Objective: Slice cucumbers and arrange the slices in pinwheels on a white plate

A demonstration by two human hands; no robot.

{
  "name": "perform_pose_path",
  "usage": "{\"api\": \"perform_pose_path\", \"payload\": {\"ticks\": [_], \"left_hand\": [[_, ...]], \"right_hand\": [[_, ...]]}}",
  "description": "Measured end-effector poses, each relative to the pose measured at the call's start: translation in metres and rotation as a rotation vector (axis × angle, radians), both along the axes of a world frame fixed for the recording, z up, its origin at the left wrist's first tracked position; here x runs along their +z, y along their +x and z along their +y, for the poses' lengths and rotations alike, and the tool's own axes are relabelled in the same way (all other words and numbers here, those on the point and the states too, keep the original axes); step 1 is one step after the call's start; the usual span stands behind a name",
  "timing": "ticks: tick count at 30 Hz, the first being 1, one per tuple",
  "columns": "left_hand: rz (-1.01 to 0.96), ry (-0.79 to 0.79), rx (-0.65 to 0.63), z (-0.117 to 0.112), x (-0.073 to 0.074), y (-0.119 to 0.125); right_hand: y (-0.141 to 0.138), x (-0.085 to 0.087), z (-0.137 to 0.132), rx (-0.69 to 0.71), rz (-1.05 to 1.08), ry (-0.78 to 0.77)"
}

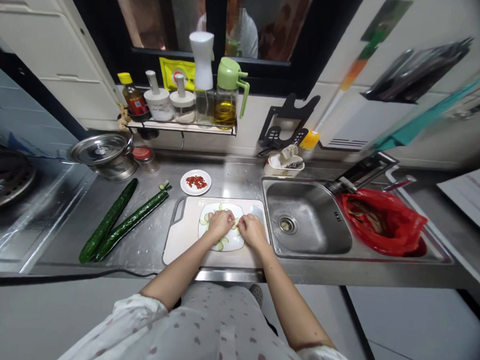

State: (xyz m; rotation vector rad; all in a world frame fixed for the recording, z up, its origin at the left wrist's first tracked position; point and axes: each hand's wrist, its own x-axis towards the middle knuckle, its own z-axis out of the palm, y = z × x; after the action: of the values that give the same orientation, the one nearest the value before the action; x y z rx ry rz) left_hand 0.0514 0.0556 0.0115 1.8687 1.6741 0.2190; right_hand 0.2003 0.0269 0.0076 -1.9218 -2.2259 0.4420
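Note:
My left hand (220,224) is over a white plate (230,243), its fingers pinched together. Close beside it, my right hand (253,230) is also closed, with its fingertips at the plate's right side. A pale green cucumber slice (236,223) shows between the fingertips of both hands. Several more cucumber slices (220,245) lie around the plate, partly covered by my left hand. Under the plate is a light cutting board (186,236) with a grey edge. A small white dish (185,183) of chopped red pieces (196,182) sits behind the board.
Two cucumbers (114,215) lie left of the board, one cut, with small end pieces beside it. A steel pot (105,157) and red-lidded jar (146,160) stand behind. At right are the sink (311,215) and a red plastic bag (385,220). Condiments line a wall rack (182,126).

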Motion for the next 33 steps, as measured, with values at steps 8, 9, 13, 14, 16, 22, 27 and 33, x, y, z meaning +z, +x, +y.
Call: {"api": "perform_pose_path", "payload": {"ticks": [8, 9, 13, 14, 16, 22, 27, 33], "left_hand": [[0.002, 0.014, 0.011, -0.002, 0.001, -0.001], [0.0, 0.015, 0.011, -0.002, 0.001, -0.001], [-0.017, 0.028, 0.028, -0.001, 0.003, -0.005], [-0.023, 0.032, 0.033, -0.001, 0.004, -0.006], [-0.036, 0.04, 0.042, 0.0, 0.006, -0.009], [-0.06, 0.077, 0.058, -0.001, 0.013, -0.027], [-0.086, 0.098, 0.117, 0.003, 0.016, -0.061], [-0.065, 0.111, 0.356, 0.03, 0.01, -0.105]], "right_hand": [[-0.006, -0.003, 0.003, 0.037, -0.082, -0.021], [-0.006, -0.003, 0.003, 0.041, -0.096, -0.027], [-0.007, -0.001, 0.004, 0.047, -0.115, -0.039], [-0.007, 0.0, 0.004, 0.046, -0.109, -0.038], [-0.007, 0.001, 0.003, 0.038, -0.086, -0.028], [-0.002, 0.005, 0.001, 0.002, 0.046, 0.012], [0.002, 0.004, -0.013, -0.039, 0.213, 0.085], [0.005, -0.003, -0.035, -0.116, 0.359, 0.123]]}}
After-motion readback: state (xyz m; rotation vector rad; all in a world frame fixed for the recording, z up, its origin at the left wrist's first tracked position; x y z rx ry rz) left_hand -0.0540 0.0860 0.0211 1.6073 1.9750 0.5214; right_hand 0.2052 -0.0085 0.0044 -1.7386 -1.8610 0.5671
